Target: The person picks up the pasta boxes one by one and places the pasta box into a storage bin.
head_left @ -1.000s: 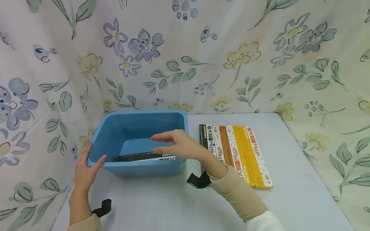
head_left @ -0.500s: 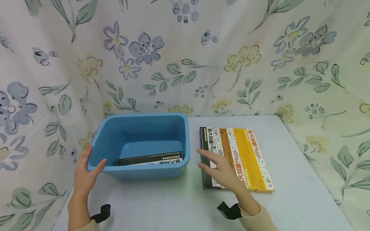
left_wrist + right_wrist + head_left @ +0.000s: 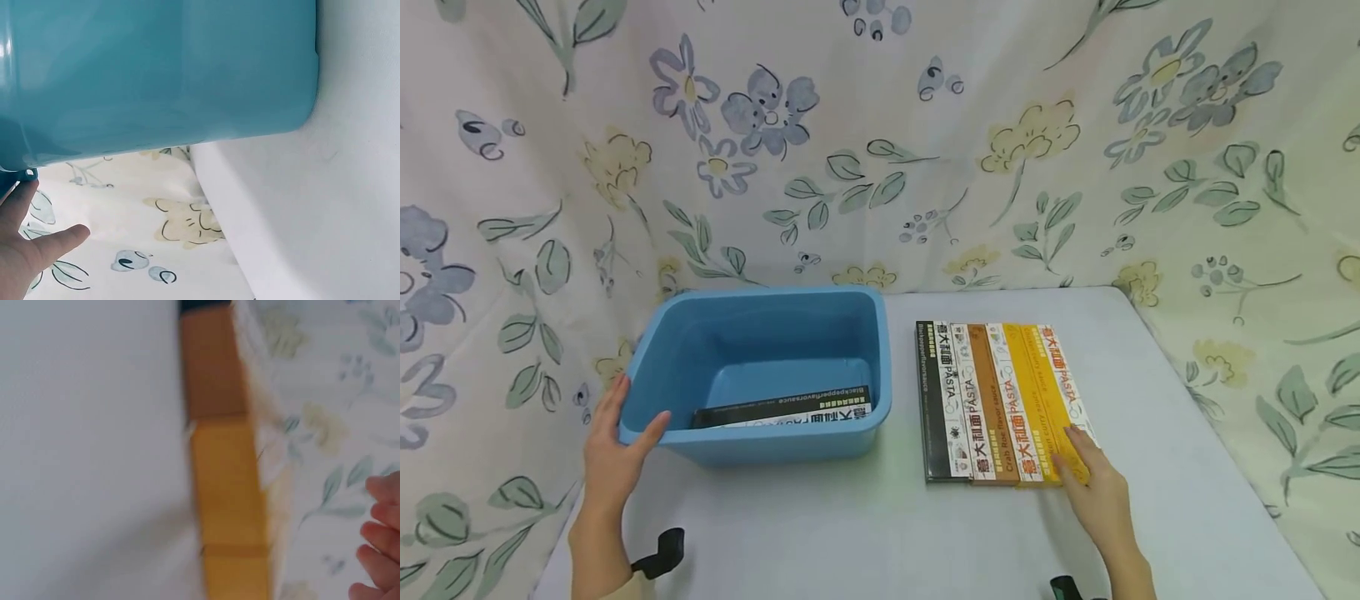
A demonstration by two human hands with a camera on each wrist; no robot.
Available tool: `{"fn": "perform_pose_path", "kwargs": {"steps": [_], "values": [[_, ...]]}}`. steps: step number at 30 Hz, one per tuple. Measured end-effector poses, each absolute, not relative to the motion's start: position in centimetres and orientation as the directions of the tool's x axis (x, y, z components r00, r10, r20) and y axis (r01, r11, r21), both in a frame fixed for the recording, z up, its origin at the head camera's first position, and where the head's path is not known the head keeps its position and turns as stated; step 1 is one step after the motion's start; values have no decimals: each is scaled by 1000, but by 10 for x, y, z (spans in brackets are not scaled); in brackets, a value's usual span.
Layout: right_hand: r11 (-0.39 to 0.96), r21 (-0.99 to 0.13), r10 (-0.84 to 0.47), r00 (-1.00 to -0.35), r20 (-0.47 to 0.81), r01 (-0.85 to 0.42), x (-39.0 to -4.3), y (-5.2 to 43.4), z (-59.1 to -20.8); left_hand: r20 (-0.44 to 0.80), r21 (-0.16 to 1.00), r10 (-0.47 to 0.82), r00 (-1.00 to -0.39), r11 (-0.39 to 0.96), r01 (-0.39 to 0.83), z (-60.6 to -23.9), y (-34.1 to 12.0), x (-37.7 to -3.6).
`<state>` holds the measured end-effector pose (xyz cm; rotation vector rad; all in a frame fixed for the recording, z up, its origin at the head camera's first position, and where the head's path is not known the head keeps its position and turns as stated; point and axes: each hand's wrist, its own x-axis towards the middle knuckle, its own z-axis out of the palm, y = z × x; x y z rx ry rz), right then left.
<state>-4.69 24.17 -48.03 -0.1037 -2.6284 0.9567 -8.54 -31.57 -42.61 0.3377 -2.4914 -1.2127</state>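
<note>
A blue plastic bin (image 3: 760, 446) stands on the white table, left of centre. Inside it a black-and-white pasta box (image 3: 782, 407) lies flat against the near wall. My left hand (image 3: 625, 429) holds the bin's near left corner, fingers straight along the outside and thumb on the front; the left wrist view shows the bin's (image 3: 156, 69) underside and that hand (image 3: 25, 256). Right of the bin, pasta boxes (image 3: 1000, 400) lie side by side in black, brown and yellow. My right hand (image 3: 1086, 467) rests straight fingers on the yellow box's near end. The right wrist view is blurred.
Flowered cloth (image 3: 925, 150) hangs behind and on both sides of the table. The table's (image 3: 1157, 400) right edge runs just past the pasta boxes. Black straps (image 3: 658, 550) sit at my wrists near the front edge.
My right hand left the bin, crossed over the row of boxes and now rests on the yellow box's near end. The left hand stayed on the bin's corner.
</note>
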Motion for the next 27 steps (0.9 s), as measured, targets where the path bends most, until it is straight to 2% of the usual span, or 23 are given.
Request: {"fn": "perform_pose_path", "kwargs": {"steps": [4, 8, 13, 16, 22, 27], "values": [[745, -653, 312, -935, 167, 133, -40, 266, -494, 210, 796, -358, -910, 602, -53, -425, -316, -85], [706, -673, 344, -938, 53, 221, -39, 282, -505, 212, 796, -364, -907, 602, -56, -425, -316, -85], [715, -672, 221, -974, -43, 192, -44, 293, -523, 217, 788, -365, -905, 613, -58, -424, -316, -87], [729, -667, 173, -984, -37, 154, -46, 296, -529, 216, 788, -360, -908, 614, -55, -424, -316, -89], [721, -674, 189, -982, -29, 159, -48, 298, -526, 204, 791, -359, -911, 609, -63, -423, -315, -91], [721, -648, 200, -969, -148, 247, -53, 307, -517, 198, 792, -368, -909, 606, -73, -423, -314, -90]]}}
